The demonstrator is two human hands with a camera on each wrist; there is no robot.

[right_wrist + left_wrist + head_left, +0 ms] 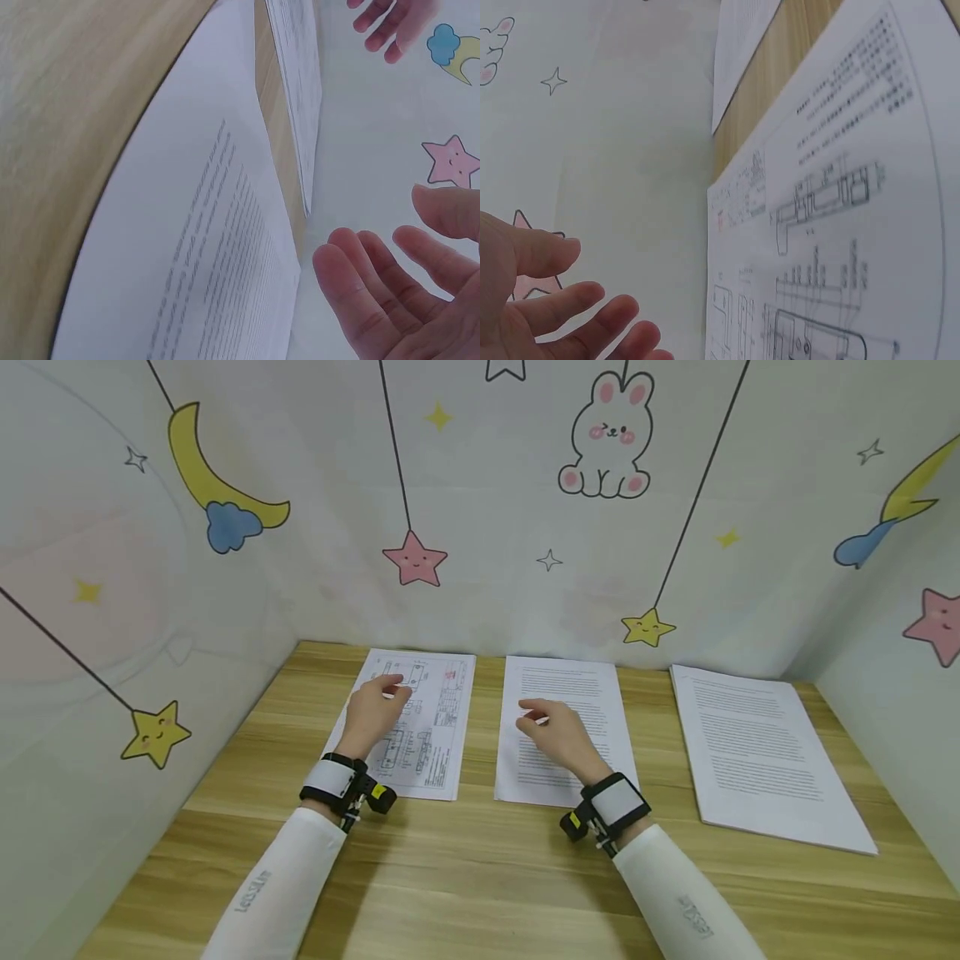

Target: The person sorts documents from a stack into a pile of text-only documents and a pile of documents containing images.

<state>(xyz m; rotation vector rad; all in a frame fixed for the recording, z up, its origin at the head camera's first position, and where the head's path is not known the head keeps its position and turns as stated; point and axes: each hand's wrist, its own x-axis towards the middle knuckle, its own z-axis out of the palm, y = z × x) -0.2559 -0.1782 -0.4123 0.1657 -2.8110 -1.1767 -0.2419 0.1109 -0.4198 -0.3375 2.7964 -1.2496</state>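
Observation:
My left hand (372,713) hovers over a sheet of technical drawings (450,752), its fingers loosely bent and holding nothing. In the left wrist view the thumb and fingers (559,307) stand apart, with the drawing sheet (900,247) beside them. Above a sheet of printed text (525,785) in the middle is my right hand (561,737), also holding nothing. The right wrist view shows its fingers (360,292) relaxed and spread from the thumb, apart from the text sheet (135,247). Each hand covers part of the paper under it in the head view.
A thicker stack of printed text pages (757,752) lies on the right of the wooden table (480,877). White fabric walls (480,485) with cartoon drawings enclose the table at the back and both sides. Each wrist wears a strapped camera (381,797).

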